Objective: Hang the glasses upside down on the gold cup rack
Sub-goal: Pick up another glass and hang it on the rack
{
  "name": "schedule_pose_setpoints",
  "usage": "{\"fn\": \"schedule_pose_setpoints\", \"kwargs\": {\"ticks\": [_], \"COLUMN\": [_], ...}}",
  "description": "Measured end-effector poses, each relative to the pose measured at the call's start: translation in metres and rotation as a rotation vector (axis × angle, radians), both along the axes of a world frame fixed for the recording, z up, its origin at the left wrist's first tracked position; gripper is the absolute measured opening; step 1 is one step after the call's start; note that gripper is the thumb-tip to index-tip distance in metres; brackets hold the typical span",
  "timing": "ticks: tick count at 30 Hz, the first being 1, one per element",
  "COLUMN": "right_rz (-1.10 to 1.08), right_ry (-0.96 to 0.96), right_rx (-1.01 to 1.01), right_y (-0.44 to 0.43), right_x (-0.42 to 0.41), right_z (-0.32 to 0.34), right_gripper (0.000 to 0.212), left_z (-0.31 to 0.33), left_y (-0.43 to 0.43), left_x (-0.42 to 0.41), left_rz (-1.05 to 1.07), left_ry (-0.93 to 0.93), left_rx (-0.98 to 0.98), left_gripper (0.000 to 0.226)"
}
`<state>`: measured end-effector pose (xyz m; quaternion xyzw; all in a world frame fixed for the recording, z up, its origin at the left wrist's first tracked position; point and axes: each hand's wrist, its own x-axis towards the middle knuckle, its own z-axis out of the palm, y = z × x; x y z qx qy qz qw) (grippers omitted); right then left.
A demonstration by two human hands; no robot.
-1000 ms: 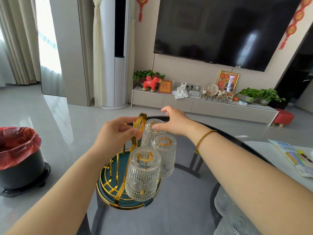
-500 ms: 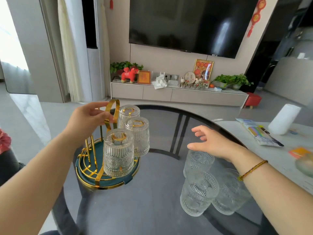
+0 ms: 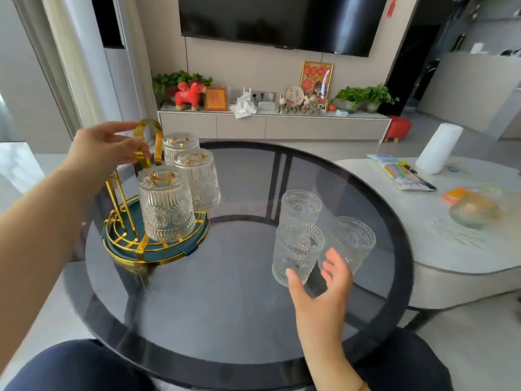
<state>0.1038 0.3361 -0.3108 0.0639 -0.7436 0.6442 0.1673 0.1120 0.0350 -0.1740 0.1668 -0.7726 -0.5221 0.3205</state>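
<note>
- We see the left hand (image 3: pixel 108 149) with its grip closed on the looped gold handle (image 3: pixel 146 142) of the gold wire cup rack (image 3: pixel 135 235), thumb on top and fingers wrapped under the loop; it held the same loop half a second ago.
- The rack's round teal tray base (image 3: pixel 194 245) stands on the left part of the round dark glass tabletop (image 3: pixel 211 306).
- Three ribbed clear glasses hang upside down on the rack: the nearest (image 3: pixel 166 206), a middle one (image 3: pixel 198 182) and a far one (image 3: pixel 180 145) just behind it. We count the same three as before.
- The right hand (image 3: pixel 321 286) has dropped lower and nearer to us since the earlier frame, where it hovered above the loose glasses. Now it sits at the near side of them with its grip open, fingers spread, thumb tip touching or almost touching the base of the nearest upright patterned clear glass (image 3: pixel 296 253); we cannot tell which.
- Two more upright glasses stand with it on the right part of the tabletop: one directly behind (image 3: pixel 300 207), one to the right (image 3: pixel 353 242), all close together.
- A white paper roll (image 3: pixel 438 148) stands on the pale side table (image 3: pixel 451 249) beyond.
</note>
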Motion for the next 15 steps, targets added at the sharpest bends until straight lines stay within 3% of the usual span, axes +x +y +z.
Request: {"fn": "schedule_pose_setpoints", "kwargs": {"ticks": [4, 8, 11, 15], "right_rz": [0.105, 0.172, 0.169, 0.127], "right_ry": [-0.183, -0.206, -0.226, -0.222], "right_rx": [0.136, 0.192, 0.195, 0.197], "right_y": [0.000, -0.005, -0.008, -0.010], "right_x": [-0.005, -0.019, -0.029, -0.038], "right_z": [-0.016, -0.017, -0.017, -0.020], "right_gripper": [0.084, 0.098, 0.098, 0.082], "left_z": [0.000, 0.002, 0.001, 0.001], "left_y": [0.001, 0.002, 0.003, 0.002], "left_x": [0.000, 0.002, 0.002, 0.000], "left_rz": [0.012, 0.007, 0.009, 0.022], "left_ry": [-0.011, -0.019, -0.017, -0.011], "left_rx": [0.021, 0.006, 0.008, 0.024], "left_gripper": [0.036, 0.038, 0.038, 0.036]}}
